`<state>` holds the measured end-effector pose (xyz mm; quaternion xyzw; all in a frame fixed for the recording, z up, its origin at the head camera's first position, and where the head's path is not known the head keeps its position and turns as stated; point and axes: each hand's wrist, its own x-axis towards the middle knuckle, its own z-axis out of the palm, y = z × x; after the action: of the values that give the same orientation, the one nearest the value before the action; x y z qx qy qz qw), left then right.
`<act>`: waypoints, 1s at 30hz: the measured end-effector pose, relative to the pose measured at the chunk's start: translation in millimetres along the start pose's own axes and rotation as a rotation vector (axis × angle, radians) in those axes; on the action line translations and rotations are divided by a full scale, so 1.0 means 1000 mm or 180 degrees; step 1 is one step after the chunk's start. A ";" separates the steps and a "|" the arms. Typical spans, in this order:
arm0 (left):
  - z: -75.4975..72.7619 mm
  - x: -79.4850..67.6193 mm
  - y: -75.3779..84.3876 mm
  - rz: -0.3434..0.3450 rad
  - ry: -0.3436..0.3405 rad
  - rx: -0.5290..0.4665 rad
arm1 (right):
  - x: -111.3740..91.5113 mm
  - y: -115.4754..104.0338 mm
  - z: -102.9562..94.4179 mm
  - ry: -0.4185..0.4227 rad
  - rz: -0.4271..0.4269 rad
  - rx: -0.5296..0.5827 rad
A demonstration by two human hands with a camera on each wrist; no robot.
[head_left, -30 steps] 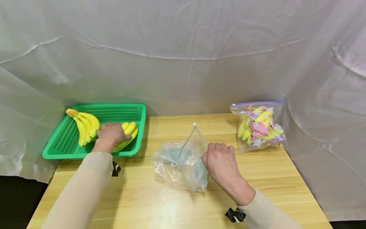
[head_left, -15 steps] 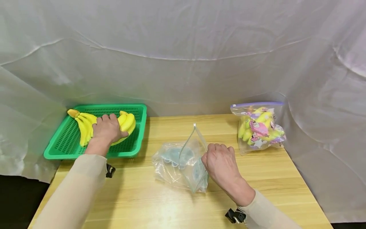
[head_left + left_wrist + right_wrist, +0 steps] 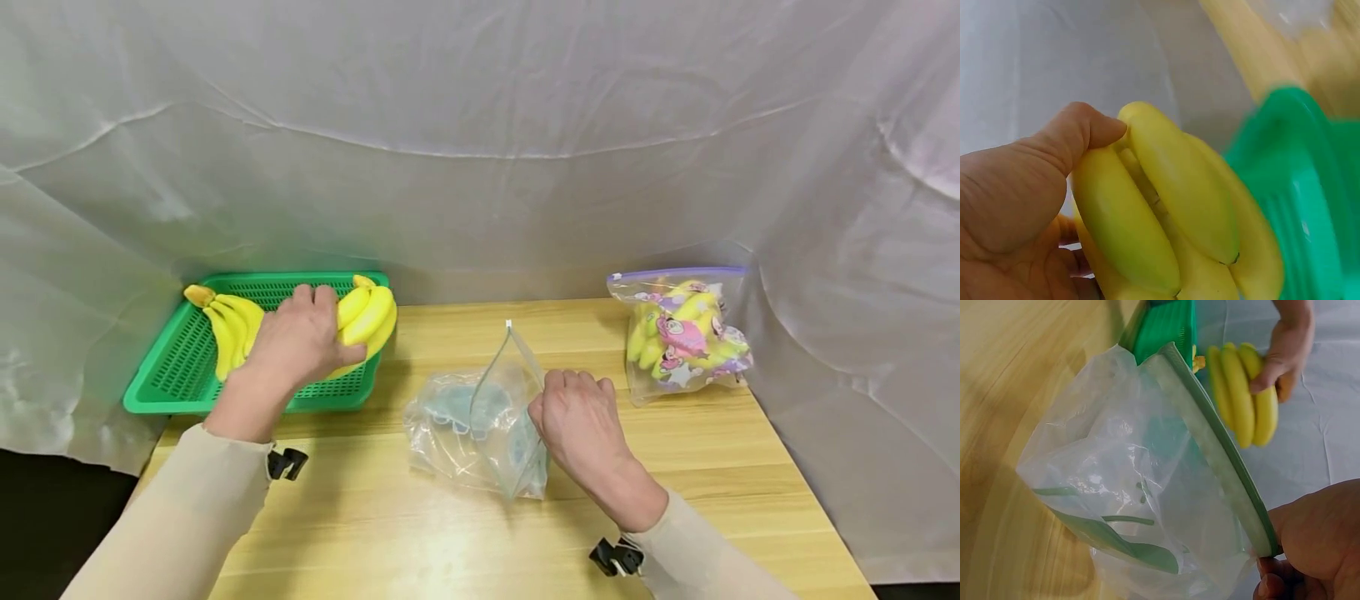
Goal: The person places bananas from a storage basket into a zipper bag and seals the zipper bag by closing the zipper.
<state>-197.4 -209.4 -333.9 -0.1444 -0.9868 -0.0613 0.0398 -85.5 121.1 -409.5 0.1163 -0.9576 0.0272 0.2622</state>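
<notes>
My left hand (image 3: 300,337) grips a bunch of yellow bananas (image 3: 369,321), thumb on one side and fingers round the other, above the right end of the green basket (image 3: 157,390). In the left wrist view the bananas (image 3: 1179,181) hang clear of the basket rim. A second banana bunch (image 3: 234,325) lies in the basket, left of that hand. My right hand (image 3: 581,429) pinches the edge of a clear zip bag (image 3: 457,450) whose mouth gapes. From the right wrist, the bag (image 3: 1129,450) shows a green seal strip held between thumb and fingers.
At the back right a zip bag with a purple slider strip (image 3: 682,333) stands, filled with bananas and printed with pink figures. Grey fabric (image 3: 480,208) walls in the back and sides of the wooden table (image 3: 420,550).
My left hand has taken the banana bunch up from the basket floor and carried it up and to the right, to the basket's edge. The right hand has stayed in place on the bag.
</notes>
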 end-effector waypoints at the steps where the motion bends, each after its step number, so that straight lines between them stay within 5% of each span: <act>1: -0.003 -0.003 0.006 0.0047 -0.0030 -0.0024 | 0.000 0.000 0.000 -0.0006 0.0009 0.0002; 8: -0.015 -0.029 0.051 0.0361 -0.0157 -0.0362 | 0.002 0.000 0.001 0.0011 0.0057 0.0044; 19: -0.007 -0.069 0.101 0.1082 0.0178 -0.0335 | 0.005 -0.004 -0.005 -0.0099 0.0154 0.0190; 30: 0.019 -0.069 0.124 0.1504 -0.0013 -0.0011 | 0.002 -0.010 -0.007 -0.0196 -0.0146 -0.0125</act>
<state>-96.8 -108.4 -346.3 -0.3715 -0.9256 -0.0516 0.0508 -81.3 112.2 -402.9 0.1337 -0.9627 -0.0011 0.2354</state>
